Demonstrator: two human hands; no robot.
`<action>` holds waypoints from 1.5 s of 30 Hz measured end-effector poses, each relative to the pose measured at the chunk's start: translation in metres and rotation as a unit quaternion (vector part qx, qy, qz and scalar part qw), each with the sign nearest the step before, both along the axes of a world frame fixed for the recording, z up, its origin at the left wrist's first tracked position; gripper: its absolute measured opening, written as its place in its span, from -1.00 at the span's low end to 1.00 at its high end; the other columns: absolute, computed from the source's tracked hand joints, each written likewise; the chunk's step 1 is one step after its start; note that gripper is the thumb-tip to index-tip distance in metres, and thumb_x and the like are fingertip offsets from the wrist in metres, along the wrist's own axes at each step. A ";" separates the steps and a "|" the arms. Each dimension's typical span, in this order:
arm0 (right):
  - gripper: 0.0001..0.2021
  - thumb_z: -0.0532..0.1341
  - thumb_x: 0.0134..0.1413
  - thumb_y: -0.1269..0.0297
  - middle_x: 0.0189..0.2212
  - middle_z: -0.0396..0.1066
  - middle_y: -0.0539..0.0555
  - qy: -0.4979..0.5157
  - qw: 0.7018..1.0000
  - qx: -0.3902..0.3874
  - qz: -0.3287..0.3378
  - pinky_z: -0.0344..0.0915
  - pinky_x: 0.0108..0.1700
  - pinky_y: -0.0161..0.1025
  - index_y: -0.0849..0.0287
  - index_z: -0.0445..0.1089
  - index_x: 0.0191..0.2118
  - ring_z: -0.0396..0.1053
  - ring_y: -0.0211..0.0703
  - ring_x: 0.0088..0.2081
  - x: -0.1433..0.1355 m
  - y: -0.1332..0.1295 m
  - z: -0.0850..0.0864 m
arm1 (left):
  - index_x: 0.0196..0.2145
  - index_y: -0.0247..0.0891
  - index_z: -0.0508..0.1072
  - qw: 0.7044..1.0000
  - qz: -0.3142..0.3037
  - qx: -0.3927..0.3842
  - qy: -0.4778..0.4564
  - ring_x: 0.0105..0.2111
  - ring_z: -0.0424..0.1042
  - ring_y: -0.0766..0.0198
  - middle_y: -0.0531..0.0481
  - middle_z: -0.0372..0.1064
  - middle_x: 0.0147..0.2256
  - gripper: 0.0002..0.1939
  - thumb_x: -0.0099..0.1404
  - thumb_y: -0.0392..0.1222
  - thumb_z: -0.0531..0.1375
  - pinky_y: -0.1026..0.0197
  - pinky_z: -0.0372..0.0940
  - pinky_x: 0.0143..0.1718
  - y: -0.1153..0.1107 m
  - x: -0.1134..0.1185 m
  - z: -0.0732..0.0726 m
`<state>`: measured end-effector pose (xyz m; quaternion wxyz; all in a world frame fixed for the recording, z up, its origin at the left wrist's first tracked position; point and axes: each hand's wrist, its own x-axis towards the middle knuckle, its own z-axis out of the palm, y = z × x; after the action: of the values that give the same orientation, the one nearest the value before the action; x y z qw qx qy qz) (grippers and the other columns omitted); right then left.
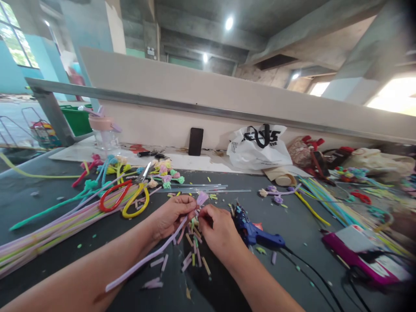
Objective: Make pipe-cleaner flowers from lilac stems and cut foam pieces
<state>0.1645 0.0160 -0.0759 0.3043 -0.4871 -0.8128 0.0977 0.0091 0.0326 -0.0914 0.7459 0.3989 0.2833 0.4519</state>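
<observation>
My left hand (177, 213) pinches a long lilac pipe cleaner (146, 259) near its upper end, and the stem trails down over my left forearm. A small light purple tuft (202, 198) sits at that end, between both hands. My right hand (216, 223) is closed at the tuft's base, its fingertips meeting those of the left; what exactly they grip is hidden. Below the hands lie several short cut pipe cleaner pieces (195, 247). Scissors (130, 195) with one red and one yellow handle rest left of my hands. A blue glue gun (260, 235) lies to the right.
Long pipe cleaners (48, 240) are bundled at left, with finished pipe-cleaner flowers (167, 177) behind. Clear glue sticks (201, 189), a black phone (196, 141), a white bag (256, 149) and a plastic bottle (104, 132) stand or lie farther back. A magenta box (360, 260) with cables is at right.
</observation>
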 end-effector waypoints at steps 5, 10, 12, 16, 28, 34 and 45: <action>-0.91 0.13 -0.08 0.46 -0.61 0.39 0.01 0.028 0.999 -0.014 -0.015 0.09 -0.42 -0.34 0.19 0.33 -0.51 0.31 -0.23 -0.53 -0.003 -0.001 0.000 | -0.50 -0.35 0.33 1.000 -0.006 0.002 -0.006 -0.75 -0.01 0.58 0.14 0.19 -0.67 -0.78 0.08 -0.14 0.25 0.45 -0.17 -0.74 -0.006 0.004 0.003; -0.90 0.13 -0.08 0.43 -0.62 0.38 0.01 0.035 0.998 -0.032 -0.029 0.11 -0.45 -0.35 0.19 0.34 -0.53 0.30 -0.23 -0.54 -0.001 0.001 -0.002 | -0.51 -0.35 0.31 1.000 -0.017 0.001 -0.014 -0.75 0.00 0.58 0.13 0.20 -0.66 -0.80 0.10 -0.17 0.24 0.46 -0.15 -0.73 -0.006 0.004 0.000; -0.92 0.12 -0.10 0.44 -0.61 0.39 0.01 0.057 0.997 -0.050 -0.030 0.13 -0.47 -0.36 0.19 0.34 -0.51 0.30 -0.23 -0.54 0.001 0.003 -0.003 | -0.51 -0.34 0.30 1.000 -0.015 -0.002 -0.022 -0.74 0.02 0.57 0.12 0.21 -0.66 -0.81 0.11 -0.20 0.23 0.47 -0.12 -0.73 -0.004 0.003 0.000; -0.82 0.07 -0.21 0.56 -0.57 0.41 0.00 0.044 0.997 -0.065 -0.024 0.16 -0.42 -0.35 0.17 0.36 -0.51 0.33 -0.22 -0.49 0.008 0.009 -0.006 | -0.52 -0.33 0.27 0.999 -0.007 -0.009 -0.044 -0.74 0.04 0.56 0.11 0.21 -0.66 -0.81 0.11 -0.24 0.23 0.47 -0.09 -0.72 -0.002 0.000 0.003; -0.88 0.21 -0.17 0.27 -0.64 0.27 -0.06 0.327 0.909 -0.260 -0.004 0.08 -0.49 -0.36 0.23 0.36 -0.51 0.15 -0.32 -0.58 0.006 0.007 0.000 | -0.50 -0.35 0.30 0.999 -0.017 0.004 -0.035 -0.74 0.03 0.57 0.12 0.20 -0.66 -0.85 0.15 -0.25 0.20 0.49 -0.09 -0.73 -0.007 0.004 0.006; -0.89 0.15 -0.15 0.28 -0.67 0.19 -0.09 0.310 0.931 -0.190 -0.041 0.05 -0.51 -0.36 0.20 0.30 -0.56 0.10 -0.32 -0.59 0.014 0.012 0.005 | -0.49 -0.32 0.31 1.000 0.010 0.020 0.011 -0.75 0.00 0.56 0.13 0.22 -0.66 -0.83 0.12 -0.19 0.22 0.46 -0.15 -0.73 -0.006 0.005 0.002; -0.89 0.14 -0.11 0.44 -0.55 0.34 0.00 0.114 0.991 0.047 -0.050 0.14 -0.31 -0.27 0.15 0.29 -0.56 0.29 -0.20 -0.44 0.020 0.004 0.026 | -0.53 -0.31 0.29 0.981 0.058 0.087 0.163 -0.74 -0.02 0.54 0.15 0.21 -0.67 -0.77 0.11 -0.11 0.19 0.43 -0.18 -0.71 -0.010 0.010 0.008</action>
<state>0.1840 0.0197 -0.0496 0.4220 -0.4978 -0.7512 0.0992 0.0190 0.0224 -0.0830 0.6251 0.5130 0.3831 0.4463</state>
